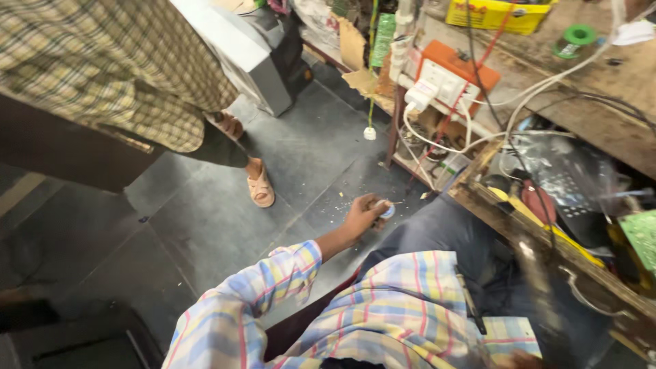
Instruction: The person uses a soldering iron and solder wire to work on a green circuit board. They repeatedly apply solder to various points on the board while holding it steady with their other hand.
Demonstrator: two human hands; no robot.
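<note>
One hand seen: left hand (363, 213) pinching small round white object (387, 212), maybe a tape roll
Right hand: only an edge visible, grip unclear
Progress: object lifted above grey tiled floor (205, 225)

A pastel plaid shirt (383, 314) in pink, yellow and blue is showing below, beside blue-grey trousers (437, 229). A bystander is wearing a tan-and-green checked shirt (102, 61) and beige sandals (260, 188). The floor (205, 225) is looking dark slate grey. An orange-backed white socket board (447, 78), a yellow box (492, 15) and a green spool (579, 34) are showing on the brown desk (608, 113).
</note>
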